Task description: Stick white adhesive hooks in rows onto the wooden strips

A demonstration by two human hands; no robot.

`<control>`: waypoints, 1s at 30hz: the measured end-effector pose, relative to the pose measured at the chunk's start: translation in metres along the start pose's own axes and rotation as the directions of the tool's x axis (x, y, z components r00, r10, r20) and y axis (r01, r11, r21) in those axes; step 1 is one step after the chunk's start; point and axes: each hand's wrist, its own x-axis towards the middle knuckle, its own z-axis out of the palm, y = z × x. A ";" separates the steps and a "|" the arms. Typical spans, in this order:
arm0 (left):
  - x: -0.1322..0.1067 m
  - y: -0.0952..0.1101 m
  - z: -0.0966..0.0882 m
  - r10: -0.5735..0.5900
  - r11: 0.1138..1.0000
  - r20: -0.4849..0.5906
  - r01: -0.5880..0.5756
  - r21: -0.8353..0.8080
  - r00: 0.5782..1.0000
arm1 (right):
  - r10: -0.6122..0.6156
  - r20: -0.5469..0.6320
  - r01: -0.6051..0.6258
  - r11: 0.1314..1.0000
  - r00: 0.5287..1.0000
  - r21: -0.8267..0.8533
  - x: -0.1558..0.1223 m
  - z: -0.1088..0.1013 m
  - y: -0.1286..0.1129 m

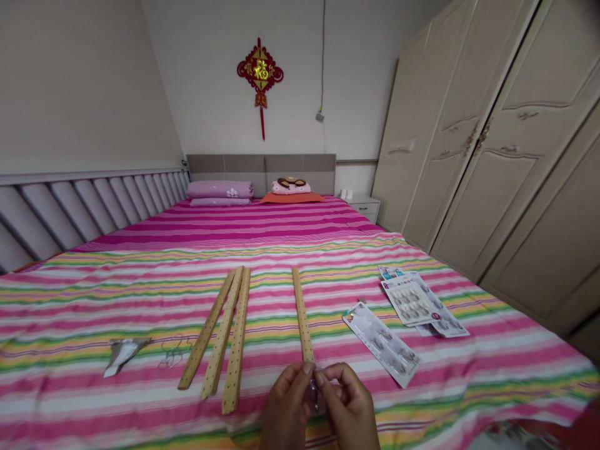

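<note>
Close in, at the bed's near edge, I can see the person's left hand and right hand drawn together, thumbs and forefingers pinching a small shiny piece between them. It looks partly metal, but the fingers cover too much for me to tell exactly what it is. Just beyond, a single perforated wooden strip points away toward the headboard; its near part is hidden by the hands, so I can't say whether they touch it.

Toward the bed's left edge, three more perforated wooden strips lie with their far ends gathered and their near ends fanned apart. Beside them is a loose tangle of thin wire pieces, then a crumpled silvery wrapper.

Over on the other side, one blister card of hooks lies slantwise near the right hand, and an overlapping pile of blister cards sits closer to the bed's right edge. Everything rests on a striped bedsheet. At the headboard end lie folded purple bedding and a pink pillow on an orange cloth.
</note>
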 end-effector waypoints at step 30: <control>-0.002 -0.002 0.005 0.056 0.997 -0.020 -0.055 0.052 0.998 | -0.020 -0.031 0.021 1.000 0.999 0.020 -0.006 0.005 -0.013</control>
